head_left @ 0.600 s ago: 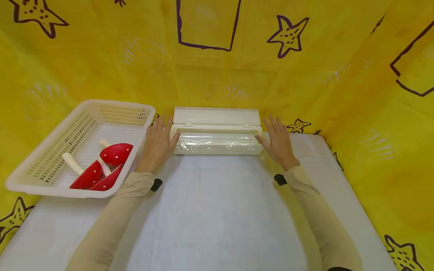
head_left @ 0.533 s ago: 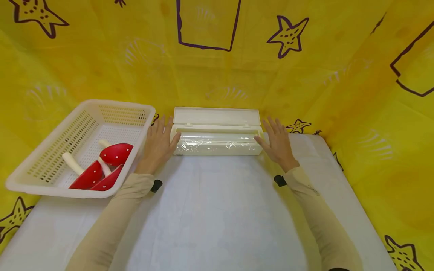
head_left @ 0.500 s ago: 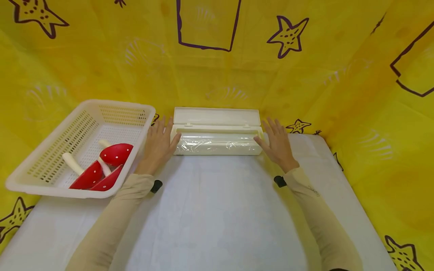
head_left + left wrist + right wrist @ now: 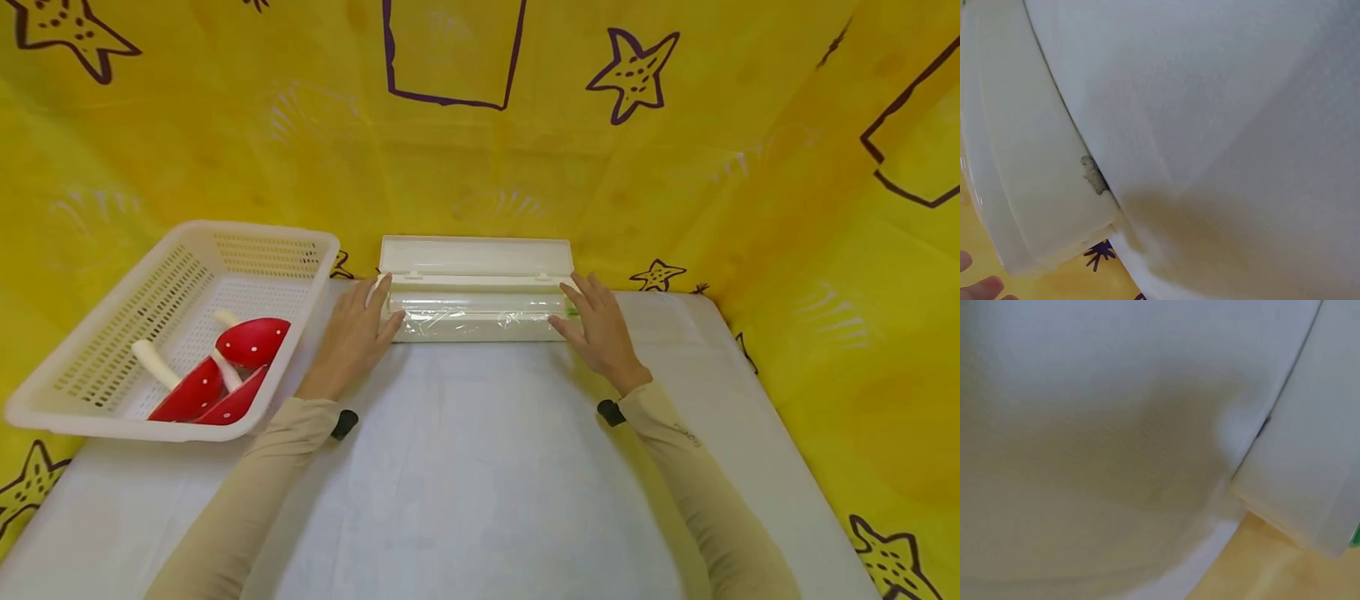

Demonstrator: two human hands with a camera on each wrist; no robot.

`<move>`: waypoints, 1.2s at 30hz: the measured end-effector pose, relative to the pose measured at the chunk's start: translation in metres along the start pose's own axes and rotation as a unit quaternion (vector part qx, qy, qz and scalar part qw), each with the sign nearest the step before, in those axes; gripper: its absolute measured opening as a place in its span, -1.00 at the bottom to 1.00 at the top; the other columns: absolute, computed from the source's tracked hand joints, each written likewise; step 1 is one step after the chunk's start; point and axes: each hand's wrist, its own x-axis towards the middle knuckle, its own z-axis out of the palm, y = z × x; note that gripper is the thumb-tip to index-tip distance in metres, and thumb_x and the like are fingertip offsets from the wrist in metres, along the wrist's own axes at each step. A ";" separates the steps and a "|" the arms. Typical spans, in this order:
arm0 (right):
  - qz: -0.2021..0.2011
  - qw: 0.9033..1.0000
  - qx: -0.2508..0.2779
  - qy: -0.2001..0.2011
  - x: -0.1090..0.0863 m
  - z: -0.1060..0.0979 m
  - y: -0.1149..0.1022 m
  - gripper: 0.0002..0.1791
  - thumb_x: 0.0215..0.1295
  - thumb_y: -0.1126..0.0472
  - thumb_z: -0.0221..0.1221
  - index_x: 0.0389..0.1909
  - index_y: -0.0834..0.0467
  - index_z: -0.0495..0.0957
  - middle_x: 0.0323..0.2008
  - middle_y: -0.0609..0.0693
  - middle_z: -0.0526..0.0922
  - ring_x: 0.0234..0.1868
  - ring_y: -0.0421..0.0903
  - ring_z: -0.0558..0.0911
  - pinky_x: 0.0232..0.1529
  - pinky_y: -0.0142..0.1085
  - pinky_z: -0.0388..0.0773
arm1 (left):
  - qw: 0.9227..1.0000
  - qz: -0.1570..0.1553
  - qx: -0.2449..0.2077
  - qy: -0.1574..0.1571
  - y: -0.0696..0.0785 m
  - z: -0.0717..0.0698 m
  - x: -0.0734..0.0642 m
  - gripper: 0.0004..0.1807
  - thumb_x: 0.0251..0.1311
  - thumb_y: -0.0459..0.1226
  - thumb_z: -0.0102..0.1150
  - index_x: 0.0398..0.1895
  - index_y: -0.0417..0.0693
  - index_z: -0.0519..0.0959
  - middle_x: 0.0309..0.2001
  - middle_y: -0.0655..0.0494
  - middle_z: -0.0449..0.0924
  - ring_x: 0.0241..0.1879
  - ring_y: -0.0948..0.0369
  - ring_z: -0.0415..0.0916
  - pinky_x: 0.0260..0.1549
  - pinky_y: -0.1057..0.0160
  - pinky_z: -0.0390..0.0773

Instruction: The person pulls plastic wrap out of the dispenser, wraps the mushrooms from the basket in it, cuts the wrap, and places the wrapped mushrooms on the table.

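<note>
A: How is each grip held?

B: The left hand (image 4: 347,337) is held with thumb and fingers parted, and nothing is seen clasped in it. The right hand (image 4: 603,333) is held in much the same way, its thumb spread from its fingers.

A: Where is the white box (image 4: 480,282)?

B: It is set between the two hands, at the far side of the counter (image 4: 465,467). Its ends are partly overlapped by the fingers in the head view; whether they are touched cannot be told. In the left wrist view, fingertips (image 4: 982,289) are shown just beside one end.

A: And what is held in the box?

B: A roll of clear film (image 4: 480,303) is laid lengthwise in it, and a bit of green (image 4: 572,311) is seen at the right end. The lid (image 4: 476,256) is folded back.

A: What is found farther out?

B: A white slotted basket (image 4: 22,408) is placed to the left, where red, white-dotted pieces (image 4: 253,342) with white handles are contained. The counter is covered in white, and backed by yellow cloth (image 4: 480,167) printed with starfish.
</note>
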 end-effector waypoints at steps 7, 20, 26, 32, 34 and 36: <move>-0.001 1.000 0.008 -0.019 -0.006 0.005 -0.005 -0.30 0.38 -0.13 0.13 0.40 0.19 0.34 0.50 0.16 0.23 0.55 0.23 0.07 0.51 0.18 -0.04 | 1.000 0.000 -0.016 -0.015 0.002 0.004 -0.007 -0.31 0.42 -0.08 0.05 0.50 -0.16 0.15 0.36 -0.41 0.19 0.39 -0.25 0.13 0.42 -0.19 0.10; -0.081 0.996 0.010 0.035 -0.011 0.018 -0.005 -0.35 0.13 0.03 0.42 0.18 0.29 0.52 0.26 0.21 0.51 0.31 0.19 0.43 0.40 0.05 0.27 | 0.999 0.039 -0.030 0.018 0.004 0.012 -0.014 -0.36 0.25 -0.16 0.31 0.35 -0.15 0.36 0.14 -0.33 0.36 0.18 -0.24 0.29 0.17 -0.20 0.36; -0.121 0.990 0.013 0.073 -0.008 0.020 -0.003 -0.48 0.05 0.17 0.48 0.01 0.31 0.61 0.11 0.22 0.60 0.19 0.17 0.52 0.31 0.00 0.40 | 0.997 0.059 -0.016 0.039 0.002 0.015 -0.012 -0.37 0.14 -0.23 0.41 0.28 -0.16 0.42 0.10 -0.32 0.41 0.12 -0.23 0.34 0.11 -0.18 0.39; -0.126 0.988 0.019 0.087 -0.007 0.022 -0.001 -0.64 0.07 0.31 0.44 -0.08 0.31 0.66 0.04 0.21 0.63 0.14 0.17 0.54 0.26 -0.01 0.45 | 0.997 0.063 -0.003 0.051 -0.001 0.015 -0.009 -0.40 0.04 -0.36 0.45 0.20 -0.16 0.48 0.02 -0.24 0.47 0.06 -0.20 0.39 0.00 -0.12 0.43; -0.132 0.987 0.019 0.095 -0.006 0.022 -0.001 -0.68 0.09 0.34 0.42 -0.11 0.32 0.67 -0.01 0.21 0.65 0.11 0.17 0.56 0.23 -0.01 0.48 | 0.996 0.064 -0.004 0.055 -0.001 0.015 -0.008 -0.44 0.07 -0.36 0.42 0.18 -0.16 0.51 -0.01 -0.22 0.49 0.04 -0.19 0.41 -0.02 -0.12 0.44; -0.140 0.984 0.018 0.106 -0.005 0.022 -0.001 -0.73 0.12 0.36 0.40 -0.14 0.33 0.68 -0.05 0.22 0.66 0.07 0.17 0.58 0.20 -0.02 0.51 | 0.996 0.069 -0.005 0.063 -0.001 0.014 -0.008 -0.51 0.12 -0.34 0.39 0.15 -0.17 0.53 -0.04 -0.20 0.52 0.01 -0.18 0.43 -0.04 -0.11 0.45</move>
